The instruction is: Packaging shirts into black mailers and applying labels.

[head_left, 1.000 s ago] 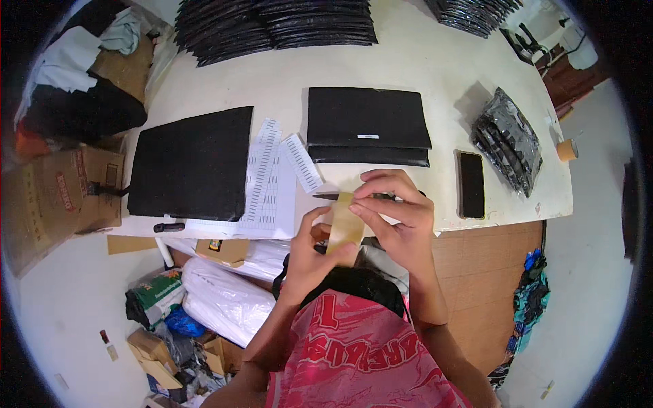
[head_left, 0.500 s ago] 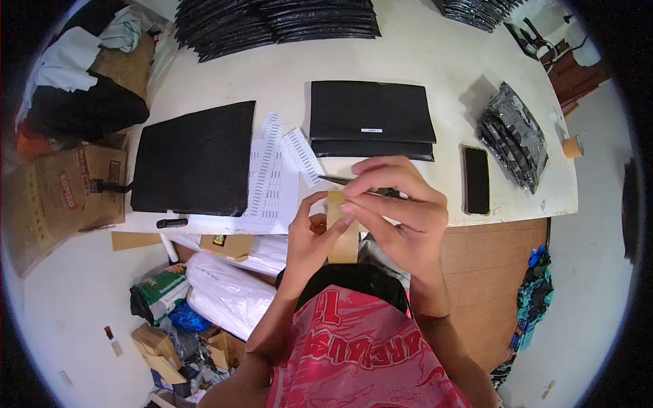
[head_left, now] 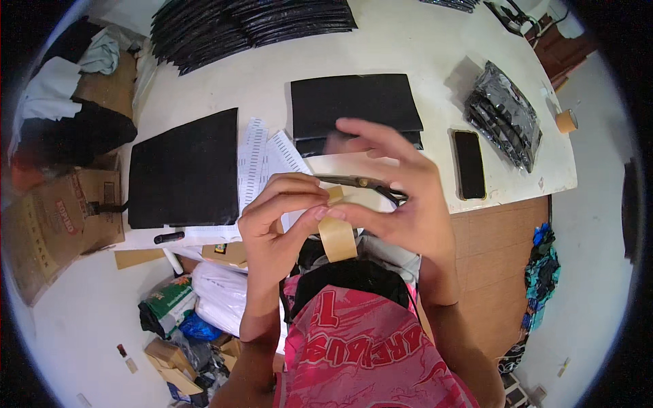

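A glossy tan strip hangs curved between my hands, in front of my body at the table's near edge. My left hand is closed, pinching the strip's upper part between thumb and fingers. The thumb of my right hand reaches to the same spot, while its upper fingers stretch out and are smeared by motion. Dark scissors extend leftward from the right palm, handles against it; the fingers on them are partly hidden. Beyond the hands are white label sheets with printed rows and a folded black package.
On the table lie a flat black package, a marker, a phone and a clear-wrapped dark bundle. A tape roll sits at the right edge. Black packages are stacked at the back. Cartons stand left.
My left hand has shifted left and higher on the strip, which now curves. The right fingers have lifted and spread, exposing more of the scissors. The whole view has turned slightly.
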### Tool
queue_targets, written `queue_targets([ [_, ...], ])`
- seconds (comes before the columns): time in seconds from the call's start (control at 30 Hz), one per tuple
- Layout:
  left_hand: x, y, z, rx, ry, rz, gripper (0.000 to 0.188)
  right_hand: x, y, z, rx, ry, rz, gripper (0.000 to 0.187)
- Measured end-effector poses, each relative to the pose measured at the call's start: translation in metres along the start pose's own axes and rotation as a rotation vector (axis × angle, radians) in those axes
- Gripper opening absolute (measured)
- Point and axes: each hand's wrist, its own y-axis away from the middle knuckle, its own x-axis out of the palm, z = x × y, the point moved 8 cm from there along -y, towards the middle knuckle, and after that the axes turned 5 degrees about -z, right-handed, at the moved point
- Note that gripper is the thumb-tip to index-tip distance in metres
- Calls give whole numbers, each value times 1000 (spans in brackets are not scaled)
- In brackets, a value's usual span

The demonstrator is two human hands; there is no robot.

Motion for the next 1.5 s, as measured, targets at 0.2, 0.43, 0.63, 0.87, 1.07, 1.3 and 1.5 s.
queue_targets([
  [0.2, -1, -2, 11, -90, 73, -27, 14, -63, 30, -55, 277, 218, -192, 31],
  [0.43, -2, -19, 32, -147, 302, 46, 27, -23, 147, -125, 504, 520, 240, 40],
  [0.63, -1, -20, 22, -89, 267, 142, 37, -22, 144, -126, 317, 566, 165, 49],
  [0.87, 1, 4, 9, 69, -126, 270, 36, -23, 145, -142, 398, 577, 271, 43],
  [1.07, -1, 45, 21, 81, -349, 193, 35, -42, 194, -137, 745, 206, 373, 30],
  [1.3, -6, 60, 44, 97, -421, 111, 35, -104, 253, -118, 1164, -526, 178, 37],
  [1.5, -8, 58, 48, 122, -312, 62, 35, -94, 228, -106, 1311, -793, 294, 71],
])
